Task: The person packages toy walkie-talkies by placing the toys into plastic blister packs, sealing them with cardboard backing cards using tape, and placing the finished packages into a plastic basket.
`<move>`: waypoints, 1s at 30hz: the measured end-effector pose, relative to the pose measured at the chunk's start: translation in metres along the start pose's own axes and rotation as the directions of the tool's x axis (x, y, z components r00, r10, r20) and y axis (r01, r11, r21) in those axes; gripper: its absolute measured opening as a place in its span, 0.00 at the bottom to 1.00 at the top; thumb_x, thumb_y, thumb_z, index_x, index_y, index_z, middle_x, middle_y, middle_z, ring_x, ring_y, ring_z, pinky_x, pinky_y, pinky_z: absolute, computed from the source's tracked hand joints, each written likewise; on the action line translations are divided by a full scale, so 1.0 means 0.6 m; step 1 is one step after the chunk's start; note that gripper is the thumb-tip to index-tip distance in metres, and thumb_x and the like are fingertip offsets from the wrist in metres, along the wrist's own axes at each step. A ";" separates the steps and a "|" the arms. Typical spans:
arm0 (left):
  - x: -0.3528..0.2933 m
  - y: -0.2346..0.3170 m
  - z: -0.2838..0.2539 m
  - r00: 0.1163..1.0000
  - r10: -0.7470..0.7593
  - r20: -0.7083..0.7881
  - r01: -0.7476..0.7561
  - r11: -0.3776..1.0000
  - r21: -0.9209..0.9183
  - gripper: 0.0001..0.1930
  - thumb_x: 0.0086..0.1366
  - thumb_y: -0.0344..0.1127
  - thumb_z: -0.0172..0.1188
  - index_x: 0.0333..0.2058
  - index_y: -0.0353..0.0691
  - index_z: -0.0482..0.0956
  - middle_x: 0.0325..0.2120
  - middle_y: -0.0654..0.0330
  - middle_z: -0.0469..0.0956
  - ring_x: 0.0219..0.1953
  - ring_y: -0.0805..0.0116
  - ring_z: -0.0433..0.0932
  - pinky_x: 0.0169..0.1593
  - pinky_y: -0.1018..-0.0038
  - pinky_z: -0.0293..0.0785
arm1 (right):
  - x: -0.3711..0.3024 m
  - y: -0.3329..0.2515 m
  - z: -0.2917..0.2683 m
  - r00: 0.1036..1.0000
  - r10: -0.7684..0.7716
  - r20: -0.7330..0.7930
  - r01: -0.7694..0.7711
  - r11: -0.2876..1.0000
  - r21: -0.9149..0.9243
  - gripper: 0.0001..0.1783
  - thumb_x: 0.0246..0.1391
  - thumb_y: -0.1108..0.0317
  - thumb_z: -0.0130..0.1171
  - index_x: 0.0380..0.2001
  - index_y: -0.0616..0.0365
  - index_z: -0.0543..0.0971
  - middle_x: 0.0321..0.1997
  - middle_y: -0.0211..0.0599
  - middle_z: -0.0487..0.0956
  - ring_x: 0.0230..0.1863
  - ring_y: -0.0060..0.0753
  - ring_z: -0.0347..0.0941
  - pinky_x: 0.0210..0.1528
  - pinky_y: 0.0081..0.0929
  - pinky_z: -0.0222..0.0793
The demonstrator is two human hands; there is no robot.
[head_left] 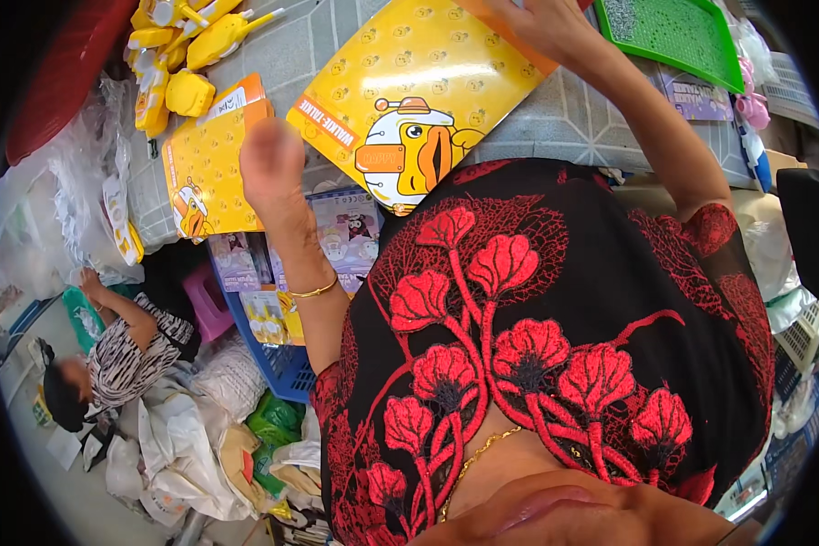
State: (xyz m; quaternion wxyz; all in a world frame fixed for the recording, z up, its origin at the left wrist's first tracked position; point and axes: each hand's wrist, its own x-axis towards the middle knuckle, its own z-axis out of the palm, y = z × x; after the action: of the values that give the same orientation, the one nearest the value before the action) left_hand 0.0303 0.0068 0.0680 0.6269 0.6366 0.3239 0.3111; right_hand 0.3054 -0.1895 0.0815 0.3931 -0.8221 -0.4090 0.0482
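A large yellow cardboard box (pixel 428 68) with an orange edge and a cartoon duck on its front lies tilted in front of my chest. At its far right edge, my right hand (pixel 551 27) grips the orange side, its fingertips partly cut off by the frame. My left hand (pixel 273 164) is blurred and hides its own fingers; it overlaps a second, matching yellow box (pixel 209 168) on the table. Whether it touches that box I cannot tell. Several yellow and white toy walkie-talkies (pixel 187 41) are heaped at the far left of the table.
A green tray (pixel 673 36) sits at the far right of the grey patterned tablecloth (pixel 569 123). Below the table's edge, a blue basket (pixel 287 373) holds purple boxes (pixel 350 227). Clear plastic bags (pixel 45 200) hang at the left, and another person (pixel 123 355) sits beyond.
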 end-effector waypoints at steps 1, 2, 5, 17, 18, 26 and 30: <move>0.004 0.001 0.002 1.000 0.003 0.013 -0.002 0.997 -0.077 0.24 0.59 0.27 0.62 0.53 0.31 0.65 0.44 0.55 0.72 0.43 0.74 0.72 0.45 0.80 0.70 | -0.015 0.016 0.002 0.974 -0.185 -0.129 0.166 0.976 -0.141 0.26 0.55 0.64 0.52 0.54 0.68 0.66 0.40 0.40 0.77 0.39 0.37 0.72 0.43 0.31 0.68; 0.006 0.001 0.002 1.000 0.000 0.016 0.001 0.997 -0.078 0.24 0.59 0.27 0.62 0.53 0.31 0.65 0.44 0.55 0.72 0.43 0.74 0.72 0.45 0.80 0.70 | -0.027 0.027 0.003 0.898 -0.361 -0.253 0.275 0.907 -0.319 0.23 0.54 0.63 0.53 0.50 0.66 0.71 0.36 0.36 0.78 0.35 0.30 0.72 0.37 0.27 0.69; 0.011 -0.005 0.005 0.995 -0.028 0.094 0.042 0.987 -0.155 0.22 0.61 0.25 0.57 0.54 0.31 0.65 0.46 0.53 0.73 0.46 0.70 0.74 0.47 0.76 0.73 | -0.114 0.010 -0.040 0.865 -0.377 -0.331 0.297 0.917 -0.267 0.13 0.57 0.60 0.55 0.35 0.61 0.76 0.29 0.26 0.78 0.24 0.16 0.66 0.25 0.17 0.59; 0.001 0.013 0.021 0.952 -0.190 0.240 0.165 0.979 0.121 0.10 0.61 0.29 0.59 0.40 0.31 0.76 0.28 0.62 0.78 0.27 0.79 0.74 0.33 0.84 0.69 | -0.068 0.009 0.026 0.910 0.286 0.301 -0.411 0.725 0.553 0.14 0.59 0.59 0.50 0.33 0.59 0.76 0.21 0.26 0.76 0.17 0.14 0.69 0.18 0.14 0.63; 0.007 0.012 0.030 0.948 -0.216 0.232 0.182 0.971 0.158 0.10 0.62 0.31 0.57 0.40 0.32 0.76 0.28 0.63 0.78 0.26 0.79 0.74 0.32 0.84 0.69 | -0.053 0.017 0.027 0.909 0.258 0.328 -0.407 0.724 0.558 0.13 0.59 0.60 0.49 0.32 0.58 0.76 0.20 0.25 0.75 0.16 0.13 0.68 0.17 0.13 0.62; 0.077 -0.029 0.079 0.957 -0.220 0.190 0.236 0.970 -0.061 0.10 0.65 0.35 0.54 0.32 0.34 0.74 0.27 0.61 0.78 0.25 0.77 0.75 0.30 0.82 0.72 | -0.030 0.006 0.055 0.902 0.239 0.359 -0.401 0.773 0.492 0.14 0.61 0.56 0.48 0.33 0.54 0.75 0.17 0.18 0.69 0.14 0.07 0.60 0.15 0.10 0.49; 0.069 -0.028 0.093 0.974 -0.172 0.146 0.189 0.975 -0.113 0.08 0.64 0.33 0.56 0.29 0.34 0.74 0.23 0.67 0.73 0.25 0.83 0.67 0.28 0.83 0.65 | -0.038 0.000 0.053 0.922 0.295 0.250 -0.385 0.767 0.513 0.16 0.61 0.58 0.48 0.35 0.60 0.75 0.23 0.23 0.72 0.20 0.15 0.64 0.20 0.15 0.58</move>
State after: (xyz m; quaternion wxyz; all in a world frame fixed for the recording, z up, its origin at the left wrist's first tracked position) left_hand 0.0991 0.0069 0.0494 0.7123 0.5832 0.3166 0.2286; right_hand 0.2775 -0.1862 0.0542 0.5652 -0.7271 -0.2507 0.2984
